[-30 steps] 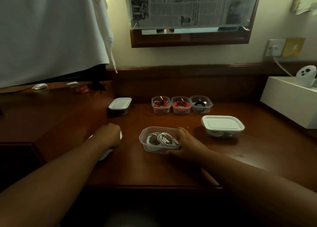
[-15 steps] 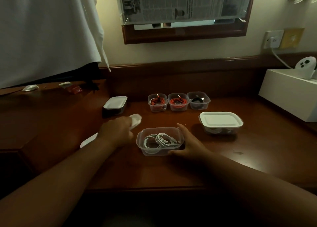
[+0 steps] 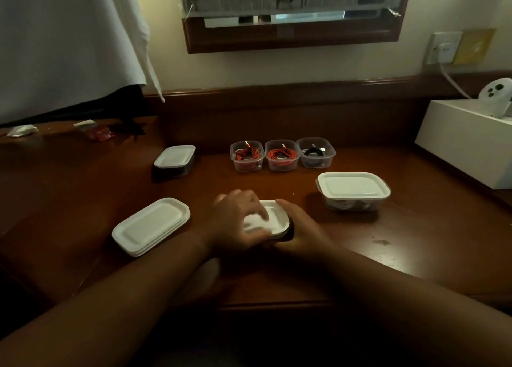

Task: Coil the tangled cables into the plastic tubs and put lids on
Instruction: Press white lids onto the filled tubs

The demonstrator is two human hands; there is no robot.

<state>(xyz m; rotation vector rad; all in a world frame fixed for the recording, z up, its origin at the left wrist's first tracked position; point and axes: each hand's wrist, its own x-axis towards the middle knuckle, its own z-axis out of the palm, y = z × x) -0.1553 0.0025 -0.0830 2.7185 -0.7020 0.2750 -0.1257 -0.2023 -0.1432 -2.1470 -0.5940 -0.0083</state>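
Near the front edge of the wooden surface (image 3: pixel 388 242), around its middle, left hand (image 3: pixel 235 222) laid on top of a white lid (image 3: pixel 273 219), fingers spread fairly flat and pressing down on it, not curled round anything. Beneath that lid, a plastic tub (image 3: pixel 288 232), nearly all hidden, only a dark sliver of wall showing. Right hand (image 3: pixel 302 228) cupped against the tub's right side, thumb and fingers curved round its wall and rim, grip closed on the tub. Whether the lid is fully seated, hard to tell under the hands. Toward the left of the front edge, apart from the hands, a stack of spare lids (image 3: pixel 151 226) lying flat. Toward the right, a lidded tub (image 3: pixel 353 191) with pale cable faintly visible through the wall. Along the back edge, three small open tubs in a touching row: two with orange cable (image 3: pixel 247 156) (image 3: pixel 282 156), one with black cable (image 3: pixel 315 153). Left of that row, well apart, another lidded tub (image 3: pixel 174 158). At the right edge, a white box (image 3: pixel 465 142).
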